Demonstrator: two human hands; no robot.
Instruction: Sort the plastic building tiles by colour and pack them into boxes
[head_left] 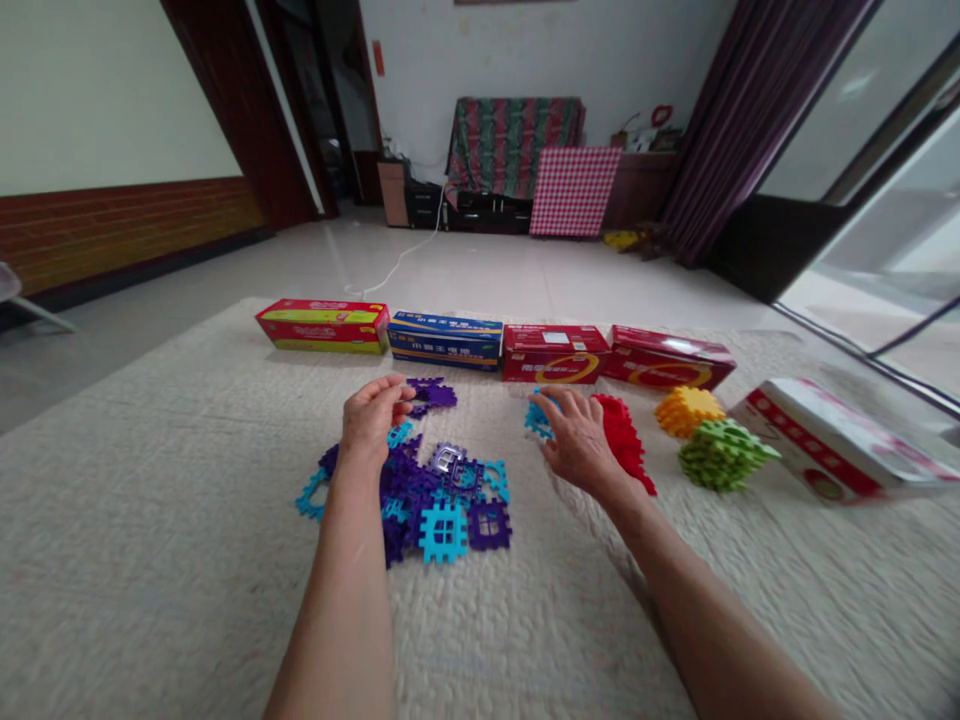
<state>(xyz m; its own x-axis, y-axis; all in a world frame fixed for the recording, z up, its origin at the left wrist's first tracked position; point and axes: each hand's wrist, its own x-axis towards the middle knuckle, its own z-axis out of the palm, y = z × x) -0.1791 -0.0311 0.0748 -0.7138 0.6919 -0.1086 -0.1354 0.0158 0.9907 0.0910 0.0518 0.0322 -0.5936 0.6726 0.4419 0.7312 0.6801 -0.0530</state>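
Observation:
My left hand [373,420] is closed, its fingertips pinched at the edge of a purple interlocking tile [436,396]. Below and right of that hand lies a loose heap of purple tiles [489,525] and light-blue tiles [442,532], several with window cut-outs; my forearm hides part of the heap. Further right, my right hand [579,432] bends over a light-blue tile [537,418], thumb and fingers about its right side. Red tiles [624,440] lie just to the right of this hand, partly behind it.
A yellow tile stack [688,410] and a green tile stack [724,455] stand at the right, beside a white-and-red box [840,440]. A red-and-yellow box [326,327], a blue box [446,341] and two red boxes [555,354] form a row along the back of the pale mat [187,560].

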